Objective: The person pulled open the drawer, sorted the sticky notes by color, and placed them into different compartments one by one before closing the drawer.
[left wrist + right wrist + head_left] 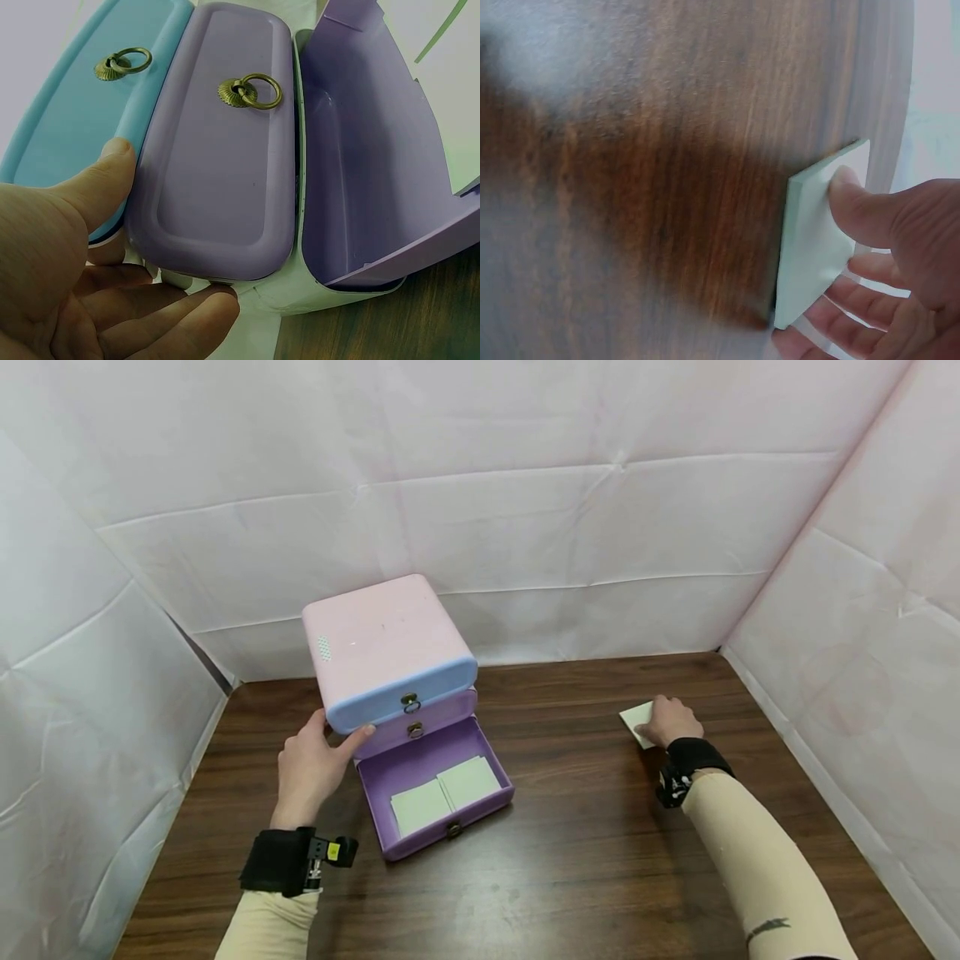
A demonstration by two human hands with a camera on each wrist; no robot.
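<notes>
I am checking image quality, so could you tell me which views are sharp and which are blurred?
Head view: evenly lit and sharp. Left wrist view: drawer fronts sharp, left hand dim. Right wrist view: table smeared, pad soft-edged.

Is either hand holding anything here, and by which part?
The right hand pinches a pale notepad by one edge, thumb on top and fingers beneath. The left hand holds nothing; it rests against the drawer unit's left front corner.
</notes>
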